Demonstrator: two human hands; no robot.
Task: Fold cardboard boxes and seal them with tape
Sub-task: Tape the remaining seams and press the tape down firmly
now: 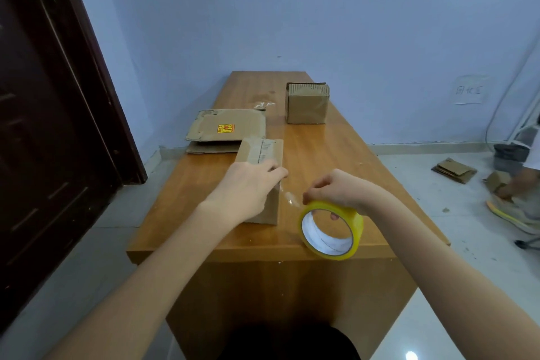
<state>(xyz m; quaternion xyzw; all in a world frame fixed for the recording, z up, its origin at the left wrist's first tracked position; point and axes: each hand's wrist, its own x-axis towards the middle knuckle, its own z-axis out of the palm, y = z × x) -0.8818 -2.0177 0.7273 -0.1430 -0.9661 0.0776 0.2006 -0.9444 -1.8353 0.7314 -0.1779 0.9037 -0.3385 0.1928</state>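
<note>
Cardboard box [261,181] sits mid-frame under the flat-pressing left hand [245,187], while the right hand [336,188] pinches the tape roll [330,229]; the stretched strip could twist or stick crooked.

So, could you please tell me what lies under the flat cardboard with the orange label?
Under the labelled flat cardboard, another flattened piece shows along its near edge. How much more lies beneath is covered.

A folded brown cardboard box [261,161] stands on the bench [321,149]; beside it a yellow tape roll [331,231], tilted, at the near edge.
</note>
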